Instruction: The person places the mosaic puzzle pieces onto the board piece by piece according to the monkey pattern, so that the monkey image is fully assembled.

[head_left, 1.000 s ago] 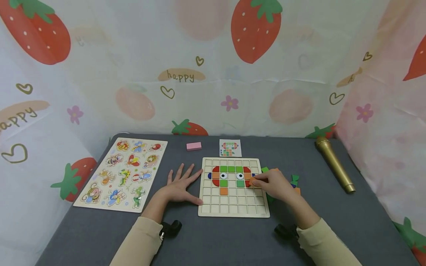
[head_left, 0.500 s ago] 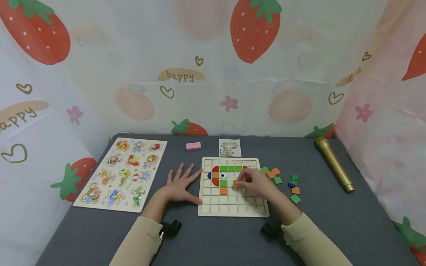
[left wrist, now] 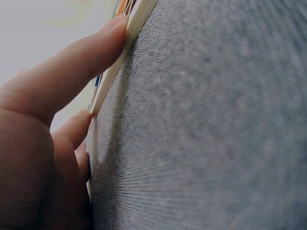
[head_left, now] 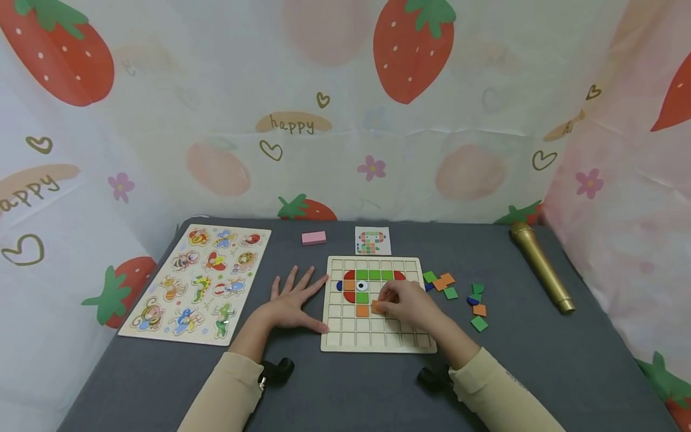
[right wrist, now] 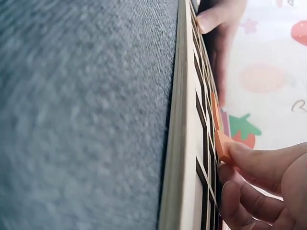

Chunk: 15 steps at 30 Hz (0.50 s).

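My right hand [head_left: 407, 305] pinches an orange square tile [right wrist: 222, 145] over the wooden grid board [head_left: 345, 342], beside another orange tile [head_left: 362, 311] lying in the grid. My left hand [head_left: 291, 305] lies spread at the board's left side; its thumb and index fingertip touch the edge, as the left wrist view also shows. Red, green, orange and blue tiles plus a round eye tile [head_left: 361, 286] fill part of the upper rows. The right hand hides part of the pattern on the right.
Loose green, orange and blue tiles [head_left: 478, 324] lie right of the board. Behind it are a small pattern card [head_left: 372, 241] and a pink block [head_left: 314, 238]. An insect picture board [head_left: 173, 324] lies at left, a gold microphone-like cylinder [head_left: 542, 267] at right.
My right hand has carried the orange tile from the pattern's right side leftward and nearer me, to beside the lower orange tile. The left hand has stayed put.
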{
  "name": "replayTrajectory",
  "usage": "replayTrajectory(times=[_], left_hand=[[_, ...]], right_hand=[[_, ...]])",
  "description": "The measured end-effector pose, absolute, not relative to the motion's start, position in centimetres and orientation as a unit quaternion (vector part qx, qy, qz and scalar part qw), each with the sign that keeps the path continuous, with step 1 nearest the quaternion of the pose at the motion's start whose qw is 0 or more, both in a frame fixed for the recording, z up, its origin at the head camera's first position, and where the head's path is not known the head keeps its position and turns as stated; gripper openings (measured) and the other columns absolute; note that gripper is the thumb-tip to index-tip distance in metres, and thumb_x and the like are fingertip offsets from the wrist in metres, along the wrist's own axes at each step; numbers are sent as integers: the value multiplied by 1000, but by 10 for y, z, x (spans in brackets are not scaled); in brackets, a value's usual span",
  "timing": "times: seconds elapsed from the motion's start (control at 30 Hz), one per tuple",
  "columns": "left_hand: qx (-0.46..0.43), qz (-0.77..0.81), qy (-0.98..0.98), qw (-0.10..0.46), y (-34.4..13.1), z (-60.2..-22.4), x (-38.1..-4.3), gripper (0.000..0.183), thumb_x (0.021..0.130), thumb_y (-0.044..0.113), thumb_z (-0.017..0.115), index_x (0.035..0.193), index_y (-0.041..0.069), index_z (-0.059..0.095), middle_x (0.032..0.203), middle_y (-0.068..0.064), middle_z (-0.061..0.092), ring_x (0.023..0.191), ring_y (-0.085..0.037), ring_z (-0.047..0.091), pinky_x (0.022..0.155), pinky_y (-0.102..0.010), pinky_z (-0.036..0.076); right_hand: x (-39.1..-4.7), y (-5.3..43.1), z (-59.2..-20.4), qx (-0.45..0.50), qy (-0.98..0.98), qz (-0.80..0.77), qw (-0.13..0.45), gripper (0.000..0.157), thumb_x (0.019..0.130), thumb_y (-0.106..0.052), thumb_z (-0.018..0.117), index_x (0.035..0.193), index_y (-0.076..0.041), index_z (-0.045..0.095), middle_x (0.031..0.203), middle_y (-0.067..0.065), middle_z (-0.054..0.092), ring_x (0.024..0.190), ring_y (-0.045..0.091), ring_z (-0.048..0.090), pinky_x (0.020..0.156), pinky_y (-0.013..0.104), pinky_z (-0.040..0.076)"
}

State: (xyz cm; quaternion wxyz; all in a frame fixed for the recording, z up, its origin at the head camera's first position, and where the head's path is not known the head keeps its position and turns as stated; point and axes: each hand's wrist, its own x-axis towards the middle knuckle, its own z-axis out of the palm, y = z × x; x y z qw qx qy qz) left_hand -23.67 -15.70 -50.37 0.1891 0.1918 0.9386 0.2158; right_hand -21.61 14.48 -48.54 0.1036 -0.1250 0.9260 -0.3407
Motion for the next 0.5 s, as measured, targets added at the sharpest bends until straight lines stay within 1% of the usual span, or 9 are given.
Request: replayTrajectory(times=[0.13, 0.33, 0.4, 0.5], left_hand=[[192, 209, 940, 190, -157, -505, -238, 115, 71, 71, 77, 162, 38, 17, 172, -2, -2, 155, -37, -20, 116, -68, -14], [199, 218, 937, 188, -156, -504, -237, 115, 71, 70, 78, 162, 36, 18, 172, -4, -1, 155, -38, -19, 116, -69, -14], [202, 220, 936, 185, -155, -504, -236, 115, 71, 70, 79, 162, 36, 18, 172, -4, -1, 155, -38, -19, 116, -69, -14], [204, 222, 936, 180, -157, -505, -237, 115, 70, 70, 79, 162, 36, 19, 172, -4, -1, 155, -38, -18, 116, -69, -14]], right_hand=[[-214, 143, -487, -136, 930, -328, 95, 11, 90, -25, 78, 84, -21, 69, 78, -8, 65, 72, 12, 58, 69, 32, 49], [-209, 140, -485, -127, 948, -282, 68, 10, 87, -30, 81, 79, -26, 75, 94, -6, 64, 87, 15, 60, 76, 38, 51], [-209, 140, -484, -127, 950, -277, 65, 9, 86, -30, 82, 80, -26, 76, 94, -7, 65, 88, 14, 61, 76, 38, 51], [-209, 139, -482, -136, 947, -282, 68, 7, 86, -28, 82, 82, -25, 76, 87, -10, 67, 82, 11, 61, 72, 35, 51]])
